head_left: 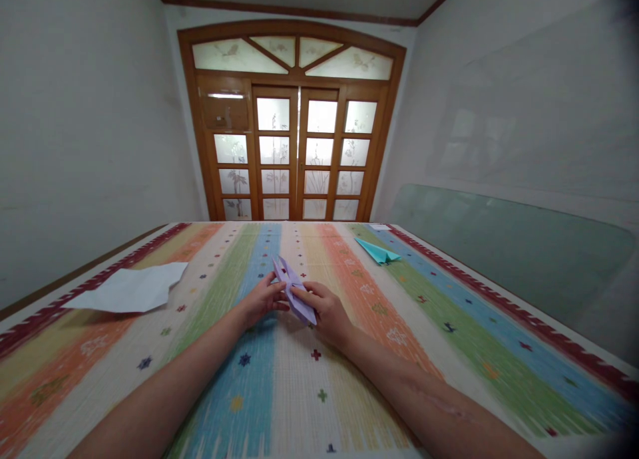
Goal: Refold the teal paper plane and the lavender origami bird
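Held between both hands over the middle of the table is a folded purple paper (301,307), with two narrow pointed parts at its far end. My left hand (264,298) grips its left side with the fingertips, palm turned inward. My right hand (327,311) has the thumb pressed on top of the paper and the fingers curled around its right side. The exact kind of folded figure cannot be made out. Some of the fingers are hidden behind the paper.
A white sheet of paper (134,289) lies at the left on the striped tablecloth (299,392). To the right rests a turquoise paper plane (380,253). A small white paper (379,227) sits at the far edge. Beyond stands a wooden door (298,153) with glass panes.
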A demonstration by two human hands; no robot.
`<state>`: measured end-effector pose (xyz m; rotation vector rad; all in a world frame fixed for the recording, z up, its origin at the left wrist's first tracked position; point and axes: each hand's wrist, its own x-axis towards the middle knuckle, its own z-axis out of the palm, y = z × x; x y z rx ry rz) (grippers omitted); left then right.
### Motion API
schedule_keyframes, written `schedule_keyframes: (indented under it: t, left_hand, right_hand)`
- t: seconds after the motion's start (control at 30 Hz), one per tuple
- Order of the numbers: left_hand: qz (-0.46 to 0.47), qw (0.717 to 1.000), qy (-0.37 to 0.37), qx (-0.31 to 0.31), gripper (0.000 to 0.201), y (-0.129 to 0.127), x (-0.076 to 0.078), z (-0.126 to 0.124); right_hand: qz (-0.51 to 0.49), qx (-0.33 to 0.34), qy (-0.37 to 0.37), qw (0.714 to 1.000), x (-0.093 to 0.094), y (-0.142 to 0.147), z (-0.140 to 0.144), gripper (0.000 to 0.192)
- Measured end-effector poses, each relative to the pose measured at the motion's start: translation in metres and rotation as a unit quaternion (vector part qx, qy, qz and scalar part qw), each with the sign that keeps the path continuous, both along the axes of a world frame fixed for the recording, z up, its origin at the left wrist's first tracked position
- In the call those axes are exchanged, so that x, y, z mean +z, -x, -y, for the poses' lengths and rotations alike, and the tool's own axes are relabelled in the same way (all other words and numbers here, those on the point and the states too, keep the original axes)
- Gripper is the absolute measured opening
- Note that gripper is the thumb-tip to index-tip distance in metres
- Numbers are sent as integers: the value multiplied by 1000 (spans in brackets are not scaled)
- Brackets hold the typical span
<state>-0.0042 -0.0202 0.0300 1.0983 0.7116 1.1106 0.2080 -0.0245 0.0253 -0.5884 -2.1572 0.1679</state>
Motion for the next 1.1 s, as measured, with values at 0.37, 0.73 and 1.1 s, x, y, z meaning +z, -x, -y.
schedule_keyframes:
  t: [0.37, 0.73, 1.1]
  left_hand:
    - [-7, 996, -34, 78, 52, 3, -1, -4]
    - [-55, 997, -46, -15, 56, -7, 0, 5]
    - [-74, 996, -53, -4, 51, -5, -3, 3]
  right_hand:
    - [-161, -5, 215, 963, -11, 4, -12, 36]
    - [-204, 220, 421, 856, -12, 9, -7, 44]
    - [-235, 187, 468, 831, -12, 8, -10, 40]
